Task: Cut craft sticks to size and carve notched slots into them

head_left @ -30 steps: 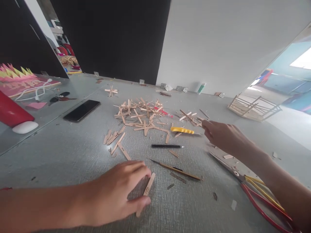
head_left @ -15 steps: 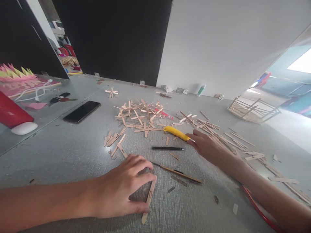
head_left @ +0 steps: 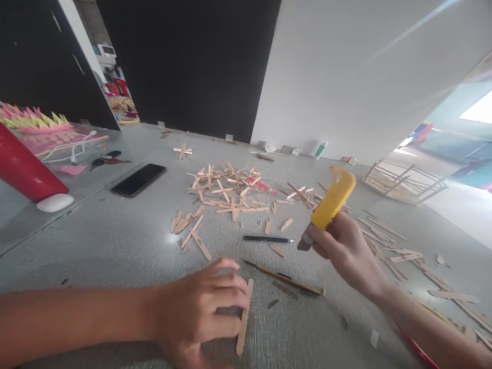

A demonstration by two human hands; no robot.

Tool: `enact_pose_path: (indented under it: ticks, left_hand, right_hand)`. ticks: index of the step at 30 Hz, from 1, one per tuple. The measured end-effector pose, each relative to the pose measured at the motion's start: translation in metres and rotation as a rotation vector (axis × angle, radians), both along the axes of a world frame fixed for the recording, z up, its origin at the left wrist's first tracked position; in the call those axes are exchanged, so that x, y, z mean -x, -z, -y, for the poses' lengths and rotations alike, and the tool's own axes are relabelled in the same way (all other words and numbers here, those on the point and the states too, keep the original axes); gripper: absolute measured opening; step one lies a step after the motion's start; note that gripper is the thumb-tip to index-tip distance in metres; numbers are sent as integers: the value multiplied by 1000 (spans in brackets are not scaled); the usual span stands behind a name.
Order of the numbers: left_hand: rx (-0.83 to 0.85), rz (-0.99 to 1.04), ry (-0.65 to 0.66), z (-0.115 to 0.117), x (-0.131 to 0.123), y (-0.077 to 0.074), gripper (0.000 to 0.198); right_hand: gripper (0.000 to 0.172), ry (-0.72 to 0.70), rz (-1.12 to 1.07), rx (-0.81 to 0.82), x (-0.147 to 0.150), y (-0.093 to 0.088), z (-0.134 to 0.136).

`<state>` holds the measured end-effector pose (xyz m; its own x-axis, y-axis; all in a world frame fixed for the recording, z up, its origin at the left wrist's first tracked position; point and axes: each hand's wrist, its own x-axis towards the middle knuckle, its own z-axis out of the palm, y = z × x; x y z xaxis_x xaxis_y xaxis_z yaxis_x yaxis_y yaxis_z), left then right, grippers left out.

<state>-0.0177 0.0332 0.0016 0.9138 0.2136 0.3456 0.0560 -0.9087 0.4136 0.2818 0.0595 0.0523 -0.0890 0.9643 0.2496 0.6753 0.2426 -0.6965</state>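
My left hand (head_left: 200, 312) rests low on the grey table (head_left: 100, 241), fingers curled onto a flat wooden craft stick (head_left: 245, 318) that lies on the surface. My right hand (head_left: 346, 251) is raised above the table, closed around a yellow utility knife (head_left: 330, 202) whose metal blade end points down and left. A black pen (head_left: 267, 239) and a thin brown pencil (head_left: 284, 277) lie between the two hands.
A pile of craft sticks (head_left: 230, 187) is spread across the middle, with more sticks (head_left: 384, 230) to the right. A black phone (head_left: 138, 180) and a red object with a white base (head_left: 26, 177) lie left. A stick frame model (head_left: 400, 179) stands at the far right.
My right hand reached to the yellow knife on the table, took hold of it and lifted it up toward me. My left hand stayed on the craft stick.
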Motion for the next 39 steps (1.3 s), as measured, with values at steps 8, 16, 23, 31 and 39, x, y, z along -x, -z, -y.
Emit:
enact_pose_path:
  ticks: [8,16,23,31,39]
  left_hand:
    - [-255,-24,55,-17,2,15,52]
    - [-208,-213,38,-21,4,6,58]
    - [-200,-189,42,-23,3,7,55]
    - [-172,-132,25,-24,3,6,46]
    - [-96,-148,29,-25,5,5,51]
  right_hand:
    - [28,-125,-765,324,54,33,53]
    - [37,-11,-926,477,55,53,54]
    - [36,-104,-844,311,54,54,50]
    - [44,-135,-775,387,46,56,52]
    - [59,-208,-718,623,41,56,42]
